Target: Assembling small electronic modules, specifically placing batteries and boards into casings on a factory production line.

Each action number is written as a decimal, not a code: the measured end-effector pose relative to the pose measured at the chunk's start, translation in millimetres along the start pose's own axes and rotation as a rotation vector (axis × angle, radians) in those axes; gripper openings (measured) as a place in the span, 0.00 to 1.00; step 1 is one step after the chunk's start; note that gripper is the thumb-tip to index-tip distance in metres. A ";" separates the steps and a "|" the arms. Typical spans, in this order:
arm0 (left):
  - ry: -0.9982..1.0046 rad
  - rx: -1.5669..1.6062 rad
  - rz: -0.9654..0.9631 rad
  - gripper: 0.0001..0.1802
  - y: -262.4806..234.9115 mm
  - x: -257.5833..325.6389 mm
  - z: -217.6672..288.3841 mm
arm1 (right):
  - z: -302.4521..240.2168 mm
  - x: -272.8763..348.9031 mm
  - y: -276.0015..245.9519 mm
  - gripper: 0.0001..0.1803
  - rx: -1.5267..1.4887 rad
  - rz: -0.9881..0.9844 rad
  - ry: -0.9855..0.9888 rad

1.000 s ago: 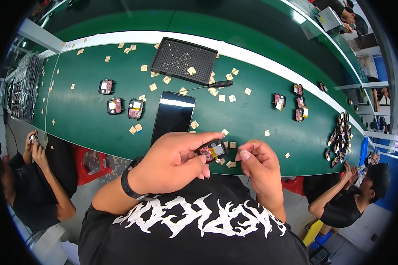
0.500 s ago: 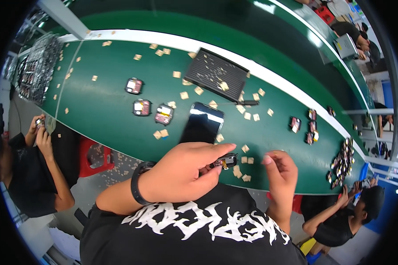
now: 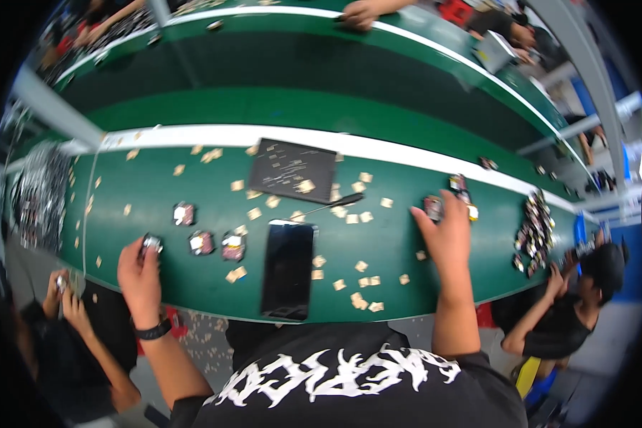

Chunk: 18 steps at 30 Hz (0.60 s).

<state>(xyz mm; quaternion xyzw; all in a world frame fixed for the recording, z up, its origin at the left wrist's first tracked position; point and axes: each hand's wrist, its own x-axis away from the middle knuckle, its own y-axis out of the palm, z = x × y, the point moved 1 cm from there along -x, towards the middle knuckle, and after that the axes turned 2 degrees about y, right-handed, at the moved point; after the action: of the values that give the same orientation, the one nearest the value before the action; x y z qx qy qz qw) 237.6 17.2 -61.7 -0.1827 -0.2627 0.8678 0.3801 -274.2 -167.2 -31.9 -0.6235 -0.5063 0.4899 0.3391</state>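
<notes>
My left hand (image 3: 140, 279), a dark band on its wrist, is at the left of the green table. Its fingers are closed on a small dark electronic device (image 3: 152, 245), partly hidden by them. Further right, my right hand (image 3: 447, 232) reaches over the table with thumb and fingers apart. Between thumb and fingertips lies another small device (image 3: 432, 207) with reddish innards; I cannot tell whether the hand touches it. Just beyond are more such devices (image 3: 459, 187). Three opened devices (image 3: 201, 243) lie to the right of my left hand.
A dark phone-like slab (image 3: 289, 271) lies centrally, with a screwdriver (image 3: 348, 200) and a black ridged tray (image 3: 292, 170) behind. Small beige squares (image 3: 364, 282) are scattered about. A device pile (image 3: 533, 232) lies far right; stacked clear trays (image 3: 41, 196) stand far left. Co-workers sit both sides.
My hands have moved apart from the middle: the left carried the device to the left, while the right went out to the devices on the right. The view has shifted too.
</notes>
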 end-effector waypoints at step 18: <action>-0.238 1.016 -1.178 0.35 115.8 88.1 191.7 | -84.2 54.3 -58.8 0.28 -0.787 -0.390 -0.189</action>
<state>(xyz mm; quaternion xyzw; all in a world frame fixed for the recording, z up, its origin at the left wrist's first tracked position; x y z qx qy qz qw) 16.5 -43.4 11.5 0.2768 0.0736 0.5509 0.7839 -211.1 -93.6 32.0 -0.5504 -0.7909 0.2419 0.1143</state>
